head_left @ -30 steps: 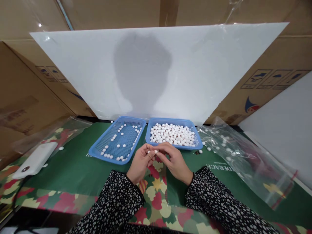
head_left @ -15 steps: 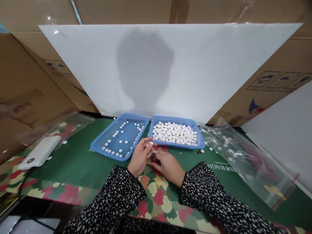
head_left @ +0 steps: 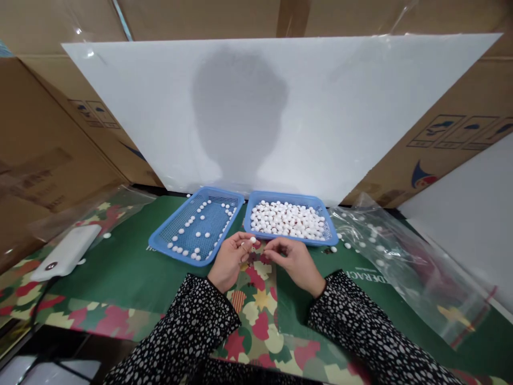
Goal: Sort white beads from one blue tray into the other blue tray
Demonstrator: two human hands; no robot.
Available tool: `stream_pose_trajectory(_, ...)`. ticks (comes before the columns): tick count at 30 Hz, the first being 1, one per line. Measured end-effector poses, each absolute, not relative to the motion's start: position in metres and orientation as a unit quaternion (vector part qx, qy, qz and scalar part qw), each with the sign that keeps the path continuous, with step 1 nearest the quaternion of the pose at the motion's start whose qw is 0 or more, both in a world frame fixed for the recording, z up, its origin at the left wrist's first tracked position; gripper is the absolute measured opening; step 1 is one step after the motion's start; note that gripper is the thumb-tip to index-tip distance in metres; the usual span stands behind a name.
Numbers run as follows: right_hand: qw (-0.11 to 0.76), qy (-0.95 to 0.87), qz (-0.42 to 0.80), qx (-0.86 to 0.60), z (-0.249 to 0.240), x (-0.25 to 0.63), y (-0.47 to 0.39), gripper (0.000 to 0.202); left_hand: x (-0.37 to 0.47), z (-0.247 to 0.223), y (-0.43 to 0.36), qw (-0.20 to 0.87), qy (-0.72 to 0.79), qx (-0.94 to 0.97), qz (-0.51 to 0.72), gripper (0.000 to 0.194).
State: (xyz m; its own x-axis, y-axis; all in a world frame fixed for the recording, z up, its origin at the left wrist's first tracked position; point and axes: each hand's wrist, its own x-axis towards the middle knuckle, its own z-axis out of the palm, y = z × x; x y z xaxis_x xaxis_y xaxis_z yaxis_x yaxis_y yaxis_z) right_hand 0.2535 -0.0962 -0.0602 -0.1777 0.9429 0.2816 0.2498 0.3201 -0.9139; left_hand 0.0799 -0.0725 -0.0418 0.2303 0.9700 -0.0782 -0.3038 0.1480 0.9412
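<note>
My left hand (head_left: 229, 262) pinches a small white round piece (head_left: 253, 240) between its thumb and fingertips, in front of the gap between two blue mesh baskets. Just to the right, my right hand (head_left: 294, 261) has its thumb and fingertips brought together; anything between them is too small to make out. The right basket (head_left: 332, 235) is filled with a heap of white round pieces (head_left: 286, 219), with reddish-brown bits showing among them. In the left basket (head_left: 160, 247), several white pieces (head_left: 183, 251) are scattered, mostly along the sides.
A clear plastic bag (head_left: 417, 278) lies at right, with loose white pieces under or in it. At left is a white device (head_left: 66, 252) with a dark cable, beside another clear bag (head_left: 132, 197). A white board (head_left: 320, 107) and cardboard boxes (head_left: 48, 133) stand behind.
My right hand has moved right, away from my left, so a gap now parts their fingertips. The white piece stays in my left fingers. The baskets have not moved.
</note>
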Motion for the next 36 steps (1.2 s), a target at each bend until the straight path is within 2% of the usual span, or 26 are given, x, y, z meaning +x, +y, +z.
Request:
stream_pose_trajectory(2,0.507,-0.612,0.451,-0.406,-0.055,0.256,-0.095,0.013,0.081,-0.043,-0.073,0.665,0.380,0.436,0.473,0.025)
stream_pose_trajectory(4,0.531,-0.598,0.470,-0.373,-0.051,0.255,-0.095,0.012,0.083,-0.043,-0.074,0.672,0.376,0.439,0.462,0.027)
stream_pose_trajectory(16,0.555,-0.630,0.373,-0.395,-0.052,0.244,-0.102,0.011,0.084,-0.044,-0.078,0.666,0.383,0.453,0.452,0.027)
stream_pose_trajectory(24,0.559,-0.626,0.360,-0.407,-0.055,0.242,-0.104,0.012,0.085,-0.041,-0.082,0.649,0.386,0.477,0.450,0.027)
stream_pose_trajectory(30,0.523,-0.739,0.211,-0.368,-0.040,0.246,-0.090,0.018,0.083,-0.036,-0.079,0.667,0.367,0.469,0.448,0.030)
stream_pose_trajectory(33,0.529,-0.738,0.108,-0.406,-0.034,0.254,-0.068,0.023,0.079,-0.037,-0.075,0.647,0.397,0.453,0.467,0.034)
stream_pose_trajectory(36,0.488,-0.743,-0.002,-0.459,-0.037,0.256,-0.057,0.028,0.077,-0.037,-0.074,0.639,0.404,0.432,0.491,0.043)
